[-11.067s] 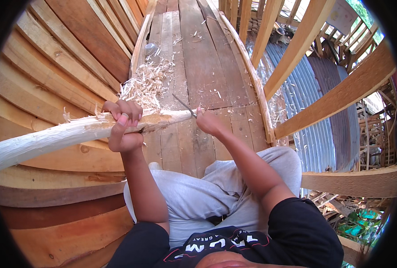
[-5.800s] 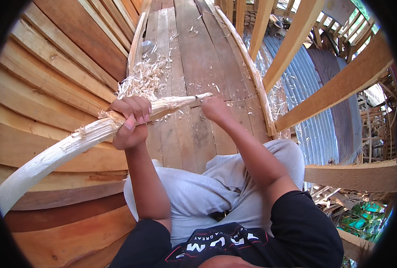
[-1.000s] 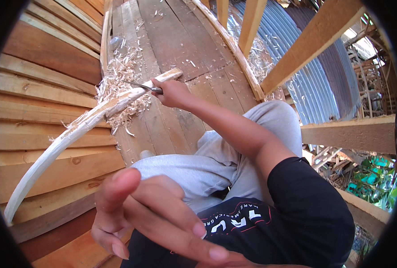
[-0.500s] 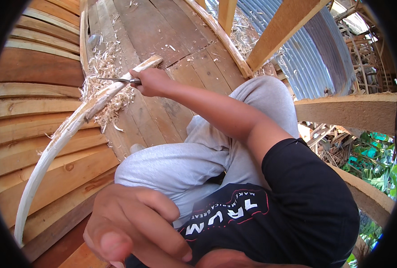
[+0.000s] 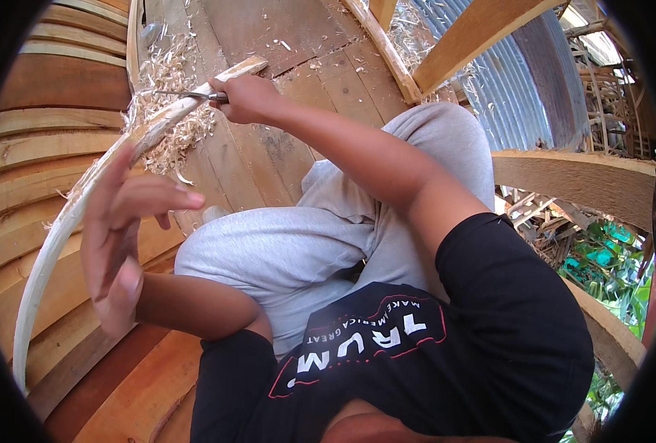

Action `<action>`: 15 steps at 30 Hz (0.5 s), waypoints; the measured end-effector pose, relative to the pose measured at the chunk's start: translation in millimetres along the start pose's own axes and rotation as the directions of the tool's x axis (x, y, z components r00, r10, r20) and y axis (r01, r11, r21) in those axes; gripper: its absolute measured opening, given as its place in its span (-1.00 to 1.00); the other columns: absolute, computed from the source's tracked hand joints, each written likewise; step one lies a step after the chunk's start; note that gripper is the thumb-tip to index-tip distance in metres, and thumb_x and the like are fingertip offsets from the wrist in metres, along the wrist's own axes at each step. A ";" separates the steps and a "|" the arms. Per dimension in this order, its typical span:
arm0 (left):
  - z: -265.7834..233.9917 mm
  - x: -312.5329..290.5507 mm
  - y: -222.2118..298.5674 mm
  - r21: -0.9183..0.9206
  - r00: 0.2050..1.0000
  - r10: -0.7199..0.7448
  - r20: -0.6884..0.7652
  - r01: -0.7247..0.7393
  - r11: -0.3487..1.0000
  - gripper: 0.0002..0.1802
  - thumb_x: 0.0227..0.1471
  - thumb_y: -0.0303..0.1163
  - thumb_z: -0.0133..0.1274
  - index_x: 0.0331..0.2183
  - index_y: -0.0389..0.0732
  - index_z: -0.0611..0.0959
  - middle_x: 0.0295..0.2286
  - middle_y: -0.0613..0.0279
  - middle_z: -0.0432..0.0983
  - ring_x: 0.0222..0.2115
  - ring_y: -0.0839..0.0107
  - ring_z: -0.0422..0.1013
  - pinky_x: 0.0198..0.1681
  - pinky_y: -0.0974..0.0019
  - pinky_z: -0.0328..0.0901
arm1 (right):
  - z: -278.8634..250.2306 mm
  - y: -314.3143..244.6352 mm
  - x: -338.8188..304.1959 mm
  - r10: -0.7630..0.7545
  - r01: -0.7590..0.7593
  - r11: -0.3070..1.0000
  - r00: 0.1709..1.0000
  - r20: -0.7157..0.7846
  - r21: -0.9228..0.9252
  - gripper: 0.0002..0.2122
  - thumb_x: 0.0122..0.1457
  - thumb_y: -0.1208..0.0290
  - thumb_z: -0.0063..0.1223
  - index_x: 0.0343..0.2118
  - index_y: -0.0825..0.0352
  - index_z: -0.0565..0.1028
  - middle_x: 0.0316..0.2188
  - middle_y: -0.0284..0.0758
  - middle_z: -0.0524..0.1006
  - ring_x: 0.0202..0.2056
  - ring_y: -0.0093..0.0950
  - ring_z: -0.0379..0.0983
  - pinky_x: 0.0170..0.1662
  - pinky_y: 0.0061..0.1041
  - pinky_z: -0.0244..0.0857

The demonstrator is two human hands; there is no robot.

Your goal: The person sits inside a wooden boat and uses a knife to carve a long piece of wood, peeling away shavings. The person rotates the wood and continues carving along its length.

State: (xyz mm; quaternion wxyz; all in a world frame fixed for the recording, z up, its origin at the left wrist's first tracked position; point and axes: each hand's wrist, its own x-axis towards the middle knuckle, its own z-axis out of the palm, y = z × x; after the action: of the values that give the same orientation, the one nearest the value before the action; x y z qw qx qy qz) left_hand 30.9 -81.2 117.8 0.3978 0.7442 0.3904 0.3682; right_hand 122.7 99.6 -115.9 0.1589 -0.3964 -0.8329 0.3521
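Note:
A long, pale, partly shaved wooden pole [image 5: 56, 235] runs from the lower left up to the floorboards, bent in the wide view. Near its far end my right hand [image 5: 245, 99] is closed round the handle of a knife [image 5: 188, 94]. The thin blade lies across the pole, pointing left. Whether those fingers also grip the wood is hidden. My left hand [image 5: 118, 240] is raised over the pole's nearer stretch, fingers apart and holding nothing, slightly blurred. From this view I cannot tell whether it touches the pole.
Curled wood shavings [image 5: 167, 74] lie heaped beneath the pole on the plank floor [image 5: 284, 151]. Stacked boards [image 5: 55, 151] line the left side. Timber posts [image 5: 483, 33] and corrugated metal sheets [image 5: 516, 81] stand at the right. My bent legs [image 5: 269, 244] take up the middle.
My left hand has moved from close in front of the camera out to the left, over the pole, its fingers spreading. The right hand keeps the knife on the pole; the view has shifted slightly.

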 end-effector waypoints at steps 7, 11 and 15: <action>-52.1 -52.9 -91.1 -0.022 0.384 -0.919 -0.092 0.922 0.387 -0.39 0.12 -0.10 -0.02 0.06 -0.36 0.41 -0.17 0.05 0.52 -0.16 0.39 0.44 -0.14 0.32 0.31 | -6.3 -8.9 -2.4 0.015 -0.016 1.000 0.999 0.031 0.018 -0.54 0.16 0.16 -0.06 0.16 0.02 0.30 -0.24 -0.29 0.57 -0.18 -0.27 0.50 -0.17 -0.24 0.37; -70.0 -77.9 -103.0 -0.133 0.175 -0.958 -0.227 0.969 0.208 -0.33 0.11 -0.07 0.02 0.11 -0.35 0.34 -0.08 0.04 0.46 -0.09 0.36 0.41 -0.08 0.31 0.31 | -3.0 -2.0 1.3 -0.006 0.007 0.999 1.000 -0.030 0.034 -0.53 0.15 0.09 -0.02 0.15 0.00 0.33 -0.38 -0.26 0.59 -0.31 -0.23 0.51 -0.27 -0.28 0.36; -77.2 -111.2 -101.7 -0.004 0.479 -0.691 -0.541 0.820 0.572 -0.22 0.08 -0.08 0.06 0.17 -0.35 0.22 0.04 -0.01 0.32 -0.01 0.28 0.35 0.04 0.23 0.26 | -6.2 -8.0 3.9 0.037 -0.039 0.997 0.999 0.040 0.065 -0.54 0.16 0.12 -0.03 0.14 0.06 0.33 -0.25 -0.27 0.58 -0.19 -0.25 0.50 -0.14 -0.26 0.37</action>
State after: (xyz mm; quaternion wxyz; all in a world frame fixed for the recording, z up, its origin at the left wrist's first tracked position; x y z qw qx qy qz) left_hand -111.7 -116.4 33.8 0.3081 0.4182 0.8098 0.2726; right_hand 119.3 102.0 -106.0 0.1488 -0.3997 -0.8162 0.3898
